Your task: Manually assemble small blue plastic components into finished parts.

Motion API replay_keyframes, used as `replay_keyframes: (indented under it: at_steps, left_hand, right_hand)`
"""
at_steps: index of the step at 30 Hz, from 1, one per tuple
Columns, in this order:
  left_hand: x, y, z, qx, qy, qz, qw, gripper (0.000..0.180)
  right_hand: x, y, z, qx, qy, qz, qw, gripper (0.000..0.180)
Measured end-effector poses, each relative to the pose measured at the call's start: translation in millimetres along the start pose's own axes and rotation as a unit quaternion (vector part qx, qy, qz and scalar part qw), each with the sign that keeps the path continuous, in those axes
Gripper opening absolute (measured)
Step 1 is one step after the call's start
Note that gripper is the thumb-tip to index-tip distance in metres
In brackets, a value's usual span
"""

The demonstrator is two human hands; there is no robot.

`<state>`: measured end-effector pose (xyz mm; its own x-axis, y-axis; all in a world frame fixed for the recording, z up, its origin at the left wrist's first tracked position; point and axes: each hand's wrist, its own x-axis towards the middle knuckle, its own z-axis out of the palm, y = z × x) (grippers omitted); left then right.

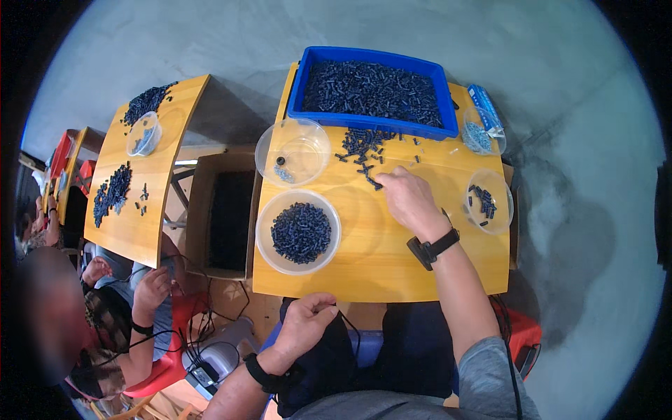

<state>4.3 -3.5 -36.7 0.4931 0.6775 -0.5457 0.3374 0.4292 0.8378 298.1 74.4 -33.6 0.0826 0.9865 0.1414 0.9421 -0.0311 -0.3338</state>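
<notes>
My right hand (408, 199) reaches over the wooden table (378, 259), its fingertips touching small dark blue plastic pieces (362, 148) scattered in front of a blue bin (375, 120) full of the same pieces. Whether it grips one I cannot tell. My left hand (306, 324) rests below the table's near edge on my lap, fingers curled, with a black cord running by it. A clear bowl (298, 231) holding a heap of pieces sits to the left of my right hand. Another clear bowl (292, 152) behind it holds a few small parts.
A clear bowl (489, 201) with a few pieces stands at the table's right edge, a small container (480, 136) behind it. An open cardboard box (221, 215) stands left of the table. Another wooden table (142, 175) with piles of pieces and a seated person (133, 315) are farther left.
</notes>
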Motion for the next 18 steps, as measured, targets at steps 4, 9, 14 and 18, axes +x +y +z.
replay_keyframes:
  at_steps: [4, 9, 14, 18]
  left_hand:
    - [2, -3, 0, 0.014, 0.007, 0.022, 1.0, 0.024]
    - [3, -7, -1, 0.004, 0.007, 0.024, 1.0, 0.023]
    - [3, -5, -1, 0.011, -0.004, 0.004, 1.0, 0.022]
    - [2, -2, -1, 0.028, -0.005, 0.008, 1.0, 0.022]
  right_hand:
    - [4, 1, 4, -0.025, -0.004, -0.013, 1.0, 0.02]
    - [7, 3, 6, -0.019, 0.004, -0.013, 1.0, 0.011]
    - [7, 7, 8, -0.026, -0.005, 0.004, 1.0, 0.008]
    - [1, 11, 7, 0.103, 0.093, 0.022, 0.99, 0.008]
